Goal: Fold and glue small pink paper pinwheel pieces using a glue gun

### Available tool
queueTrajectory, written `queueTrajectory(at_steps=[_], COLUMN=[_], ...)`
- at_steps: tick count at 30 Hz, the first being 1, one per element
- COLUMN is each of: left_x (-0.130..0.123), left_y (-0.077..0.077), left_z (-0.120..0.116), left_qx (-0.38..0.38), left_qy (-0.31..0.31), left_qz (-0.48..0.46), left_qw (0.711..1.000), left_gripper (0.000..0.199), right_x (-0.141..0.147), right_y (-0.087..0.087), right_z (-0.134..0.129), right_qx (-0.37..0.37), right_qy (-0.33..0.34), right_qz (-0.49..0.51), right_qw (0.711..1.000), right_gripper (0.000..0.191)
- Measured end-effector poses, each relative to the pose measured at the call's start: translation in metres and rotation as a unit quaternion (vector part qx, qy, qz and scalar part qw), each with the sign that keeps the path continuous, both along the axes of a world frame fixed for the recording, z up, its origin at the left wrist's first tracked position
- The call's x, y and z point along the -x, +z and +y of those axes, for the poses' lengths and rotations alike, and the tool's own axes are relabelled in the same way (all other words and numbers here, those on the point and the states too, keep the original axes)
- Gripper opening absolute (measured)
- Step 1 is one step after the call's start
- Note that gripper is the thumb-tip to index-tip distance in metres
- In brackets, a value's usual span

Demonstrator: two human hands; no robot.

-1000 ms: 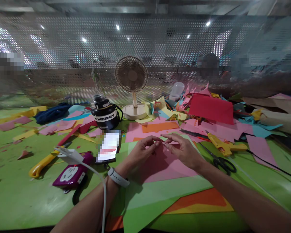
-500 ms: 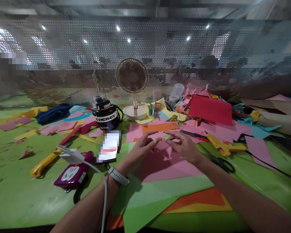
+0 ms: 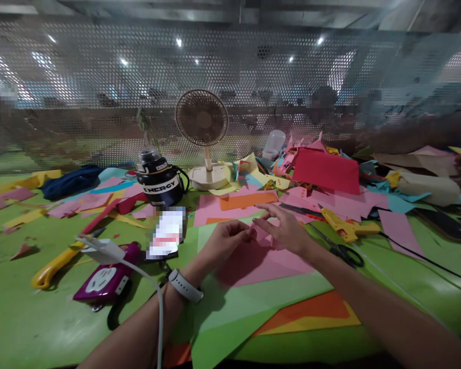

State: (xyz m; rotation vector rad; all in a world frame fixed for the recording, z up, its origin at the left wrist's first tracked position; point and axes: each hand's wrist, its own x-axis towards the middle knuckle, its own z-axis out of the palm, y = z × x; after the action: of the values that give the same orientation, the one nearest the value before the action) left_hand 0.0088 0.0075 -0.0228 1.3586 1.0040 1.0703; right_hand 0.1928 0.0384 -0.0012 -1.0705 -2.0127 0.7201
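My left hand (image 3: 227, 240) is closed, its thumb and forefinger pinched at the edge of a small folded pink paper piece (image 3: 262, 236). Opposite it, my right hand (image 3: 282, 228) reaches over that piece with forefinger and thumb stretched out and apart; its other fingers are mostly hidden. Beneath both hands lies a flat pink paper sheet (image 3: 269, 269) on top of a light green sheet (image 3: 234, 302). A white watch band (image 3: 185, 286) circles my left wrist.
Right of my hands lie black scissors (image 3: 348, 254) and a yellow glue gun (image 3: 346, 225) with a trailing cord. A lit phone (image 3: 166, 233), purple power strip (image 3: 103, 279) and white plug (image 3: 103, 249) are at left. Behind stand a fan (image 3: 203, 120), dark bottle (image 3: 159, 182) and paper scraps.
My left fingers have closed into a pinch and drawn slightly down. My right hand has come closer over the pink piece. The whole view has shifted slightly.
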Motion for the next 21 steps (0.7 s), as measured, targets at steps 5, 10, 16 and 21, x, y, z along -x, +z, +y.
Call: queueTrajectory(at_steps=[5,10,16,21], left_x=[-0.003,-0.004,-0.006,-0.002], left_y=[-0.003,-0.005,-0.002,-0.003], left_z=[-0.003,-0.007,-0.008,-0.004], left_qx=[0.026,0.092,0.098,0.143], left_qy=[-0.013,-0.037,0.022,0.054], left_qz=[-0.015,-0.053,-0.070,-0.061], left_qw=[0.999,0.994,0.992,0.986], left_gripper=[0.041,0.036,0.033,0.039], right_x=[0.005,0.007,-0.007,-0.049], right_y=[0.004,0.004,0.011,0.057], right_z=[-0.003,-0.003,0.008,0.008], right_qx=[0.010,0.014,0.000,-0.024], right_qy=[0.010,0.003,-0.043,-0.079], right_qz=[0.010,0.026,0.127,0.183], right_qw=[1.000,1.000,0.991,0.980], right_gripper=[0.028,0.026,0.040,0.031])
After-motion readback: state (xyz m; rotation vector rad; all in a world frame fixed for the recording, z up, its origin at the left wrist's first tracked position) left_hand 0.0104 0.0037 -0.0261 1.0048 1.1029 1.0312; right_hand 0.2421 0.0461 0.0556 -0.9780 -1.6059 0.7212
